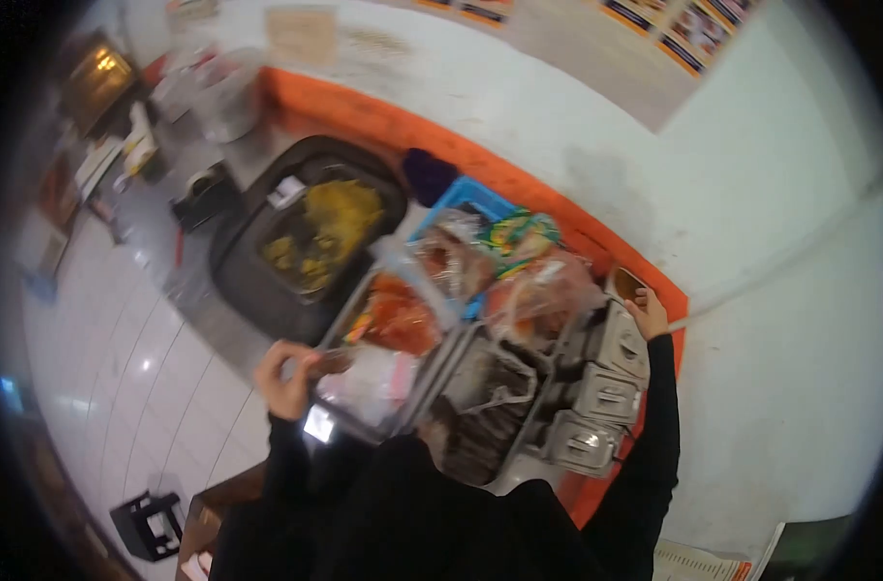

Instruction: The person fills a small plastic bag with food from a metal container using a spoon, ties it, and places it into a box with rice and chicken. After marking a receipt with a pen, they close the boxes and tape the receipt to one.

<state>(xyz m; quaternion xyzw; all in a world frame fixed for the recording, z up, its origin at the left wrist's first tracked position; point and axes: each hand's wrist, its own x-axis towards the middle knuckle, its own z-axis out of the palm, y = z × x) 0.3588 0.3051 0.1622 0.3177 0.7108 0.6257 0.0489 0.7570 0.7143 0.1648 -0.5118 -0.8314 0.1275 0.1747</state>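
We see the left hand (284,378) curled narrow, fingers pinched on the edge of a clear bag (369,382) lying in the near tray (337,423). Right hand (647,315) is half open, resting on the far lidded tin (620,341); grip unclear. Beyond: red food tray (395,315), blue basket (465,198), black pan (243,281) on the surface (204,334).

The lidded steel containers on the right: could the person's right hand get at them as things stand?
Probably yes. The right hand already rests by the top edge of the lidded steel containers, and nothing lies between them; their lids look uncovered.
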